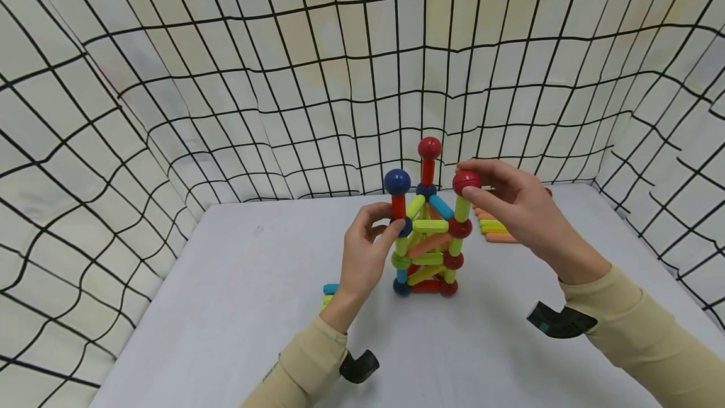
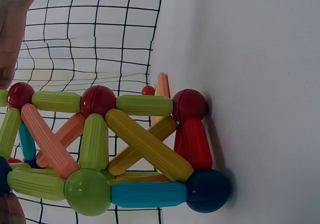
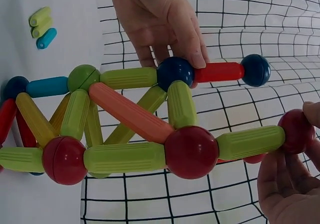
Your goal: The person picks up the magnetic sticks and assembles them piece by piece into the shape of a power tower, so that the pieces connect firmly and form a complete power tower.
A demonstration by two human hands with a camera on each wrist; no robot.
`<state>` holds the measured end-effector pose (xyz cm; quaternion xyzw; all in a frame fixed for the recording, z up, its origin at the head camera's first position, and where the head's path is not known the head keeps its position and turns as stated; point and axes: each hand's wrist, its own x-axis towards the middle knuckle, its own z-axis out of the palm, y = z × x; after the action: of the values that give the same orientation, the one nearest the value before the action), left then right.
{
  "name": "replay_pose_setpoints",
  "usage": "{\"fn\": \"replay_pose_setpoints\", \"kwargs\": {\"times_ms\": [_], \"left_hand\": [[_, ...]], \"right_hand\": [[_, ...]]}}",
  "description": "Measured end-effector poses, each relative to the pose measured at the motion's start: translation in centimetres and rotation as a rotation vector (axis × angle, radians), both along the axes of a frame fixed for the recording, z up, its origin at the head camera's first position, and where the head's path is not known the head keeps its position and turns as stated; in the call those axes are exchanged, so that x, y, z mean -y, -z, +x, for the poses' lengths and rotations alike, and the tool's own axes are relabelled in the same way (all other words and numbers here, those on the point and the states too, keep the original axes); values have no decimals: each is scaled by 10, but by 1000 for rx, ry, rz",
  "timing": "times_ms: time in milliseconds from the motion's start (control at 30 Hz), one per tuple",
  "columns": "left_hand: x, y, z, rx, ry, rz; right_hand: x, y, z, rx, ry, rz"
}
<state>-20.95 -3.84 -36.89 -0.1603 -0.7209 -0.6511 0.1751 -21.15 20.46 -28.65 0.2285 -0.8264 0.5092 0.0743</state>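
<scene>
A tower of magnetic sticks and balls (image 1: 430, 226) stands upright on the table in the head view, with red, blue and green balls at its joints. My right hand (image 1: 523, 206) pinches the red ball (image 1: 466, 179) that tops a green stick (image 3: 251, 142) at the tower's right corner. At the left corner, my left hand (image 1: 365, 244) grips the upper blue joint ball (image 3: 175, 74) between thumb and fingers. Above that joint, a red stick (image 3: 218, 72) carries another blue ball (image 1: 398, 182). At the back corner rises a red stick with a red ball (image 1: 429, 147).
Loose orange and yellow sticks (image 1: 501, 238) lie behind my right hand on the white table (image 1: 255, 307). By my left wrist are loose green and blue sticks (image 3: 46, 38). Black netting (image 1: 351, 80) rises around the table's back and sides.
</scene>
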Motion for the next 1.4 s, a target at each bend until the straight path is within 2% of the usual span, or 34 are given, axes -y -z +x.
{"fn": "replay_pose_setpoints", "kwargs": {"times_ms": [367, 533, 633, 733, 867, 967, 1033, 1133, 1233, 1400], "left_hand": [[2, -1, -1, -5, 21, 1], [13, -1, -3, 10, 111, 3], [32, -2, -6, 82, 181, -29], [60, -1, -12, 206, 217, -145], [100, 7, -21, 378, 251, -432], [121, 19, -27, 461, 304, -645], [130, 29, -29, 489, 336, -743], [136, 41, -30, 499, 356, -831], [137, 48, -31, 488, 366, -866], [134, 52, -32, 476, 388, -893]], "right_hand": [[-6, 4, 2, -9, 9, 1], [-9, 15, 2, 46, -10, -11], [-11, 29, 1, 85, -3, 16], [-14, 43, 1, 95, 2, 66], [-17, 56, 2, 79, -8, 88], [-18, 60, 3, 64, -22, 81], [-17, 62, 4, 59, -33, 70], [-16, 63, 4, 51, -47, 52], [-15, 65, 4, 43, -46, 48], [-13, 65, 3, 26, -28, 63]]}}
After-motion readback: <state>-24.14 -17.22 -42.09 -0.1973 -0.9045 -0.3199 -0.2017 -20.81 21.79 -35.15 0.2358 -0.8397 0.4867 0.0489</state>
